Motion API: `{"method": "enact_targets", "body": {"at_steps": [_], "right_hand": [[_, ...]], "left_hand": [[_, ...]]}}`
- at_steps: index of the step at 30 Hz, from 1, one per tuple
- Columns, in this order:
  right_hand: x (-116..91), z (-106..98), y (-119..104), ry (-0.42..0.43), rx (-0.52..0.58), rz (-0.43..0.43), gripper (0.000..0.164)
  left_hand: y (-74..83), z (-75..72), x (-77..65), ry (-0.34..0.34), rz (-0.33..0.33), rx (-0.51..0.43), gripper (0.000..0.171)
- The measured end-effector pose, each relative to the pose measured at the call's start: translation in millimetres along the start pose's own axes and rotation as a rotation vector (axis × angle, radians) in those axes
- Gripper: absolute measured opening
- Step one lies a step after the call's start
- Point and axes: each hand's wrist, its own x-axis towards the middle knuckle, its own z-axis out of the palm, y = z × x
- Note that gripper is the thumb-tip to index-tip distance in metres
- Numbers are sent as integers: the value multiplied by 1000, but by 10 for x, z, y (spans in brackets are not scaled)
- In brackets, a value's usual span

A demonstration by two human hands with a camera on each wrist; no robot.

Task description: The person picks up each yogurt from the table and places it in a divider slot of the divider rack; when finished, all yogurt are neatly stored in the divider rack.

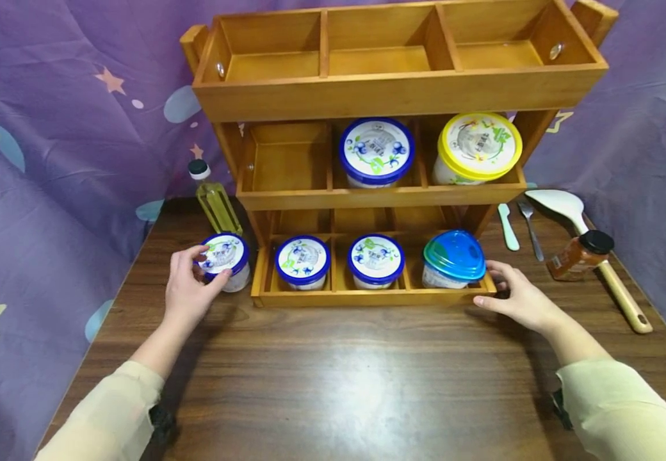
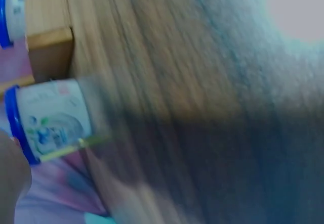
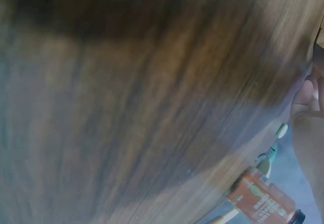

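Observation:
At the left end of the wooden rack point(image 1: 399, 93), my left hand point(image 1: 191, 282) grips a blue-lidded tub point(image 1: 242, 279) with a blueberry print, thumb in front and fingers at its far left rim. In the left wrist view this tub point(image 2: 55, 120) appears beside the rack's corner. My right hand point(image 1: 514, 298) holds the lower right corner of the rack, thumb at the front board and fingers curled along the end. Next to it, inside the bottom tier, is a tub with a blue translucent lid point(image 1: 455, 256). Two blue-lidded tubs, one left point(image 1: 303, 259) and one middle point(image 1: 376, 259), share that tier.
The middle tier bears a large blue-lidded tub point(image 1: 376, 150) and a yellow-lidded tub point(image 1: 479, 147). An oil bottle point(image 1: 216, 202) stands behind my left hand. At right lie a green knife point(image 1: 508, 227), a fork point(image 1: 531, 230), a white ladle point(image 1: 560, 203) and a jar of red sauce point(image 1: 577, 256).

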Motion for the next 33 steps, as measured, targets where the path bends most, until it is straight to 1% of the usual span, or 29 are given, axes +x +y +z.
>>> {"method": "enact_targets", "body": {"at_steps": [2,4,6,8,11,14,22,25,28,30,33], "right_hand": [[4,-3,-2,-2,-6,0,80],[5,-5,-2,-7,-11,2,81],[4,-7,3,-12,-14,1,81],[-3,-9,13,-10,-17,3,80],[-14,-8,27,-1,-11,1,78],[-24,2,21,2,-1,3,79],[-34,29,-29,-9,9,37,82],[-17,36,-31,-5,4,46,81],[8,34,-33,-2,10,55,80],[19,28,-40,-4,30,62,79],[19,15,-51,-8,56,78,80]], "left_hand": [[-79,-16,19,5,-23,-12,61],[-152,-30,31,-14,-58,-31,68],[-207,-39,41,-56,-98,-45,76],[-251,-36,55,-123,-131,-61,84],[-282,-17,77,-210,-160,-64,92],[-282,5,101,-246,-171,-59,96],[-280,91,167,-246,-215,-122,95],[-285,107,173,-240,-235,-103,93],[-277,94,173,-226,-245,-63,90],[-258,70,181,-210,-243,-52,89],[-219,15,207,-188,-221,-46,87]]}}
